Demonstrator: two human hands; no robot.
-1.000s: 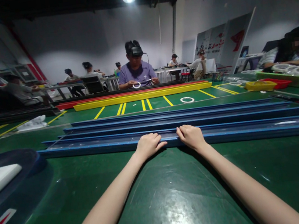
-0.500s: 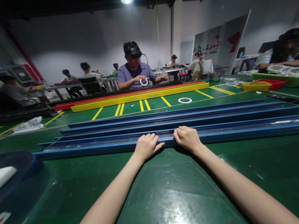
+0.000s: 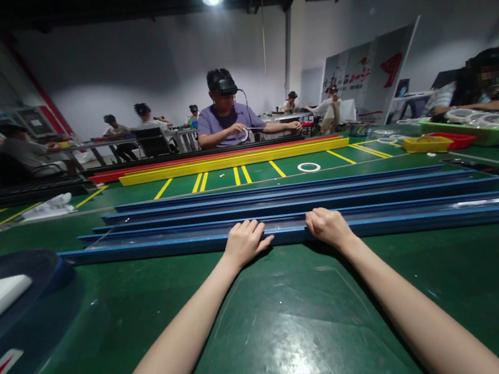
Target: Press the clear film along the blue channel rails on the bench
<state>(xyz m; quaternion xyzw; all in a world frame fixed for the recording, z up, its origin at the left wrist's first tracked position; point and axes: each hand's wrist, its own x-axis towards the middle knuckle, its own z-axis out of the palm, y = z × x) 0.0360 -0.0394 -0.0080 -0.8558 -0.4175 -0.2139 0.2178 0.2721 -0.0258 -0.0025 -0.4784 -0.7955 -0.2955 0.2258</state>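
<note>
Both my arms reach forward over a green table (image 3: pixel 270 332). My left hand (image 3: pixel 244 241) rests with curled fingers on the near edge of a long blue rail (image 3: pixel 147 248) that runs across the table. My right hand (image 3: pixel 329 226) grips the same rail a little to the right, fingers hooked over its top. Several more blue rails (image 3: pixel 279 198) lie parallel just behind it.
A yellow rail (image 3: pixel 232 163) and a red rail (image 3: pixel 158 166) lie farther back, with a white tape ring (image 3: pixel 308 167) on the table. A person in a purple shirt (image 3: pixel 226 122) sits opposite handling tape. A dark tray (image 3: pixel 11 307) sits at left, coloured bins (image 3: pixel 438 140) at right.
My right hand has slid to the right along the blue rail, widening the gap between my hands. The person opposite has stretched one arm out sideways.
</note>
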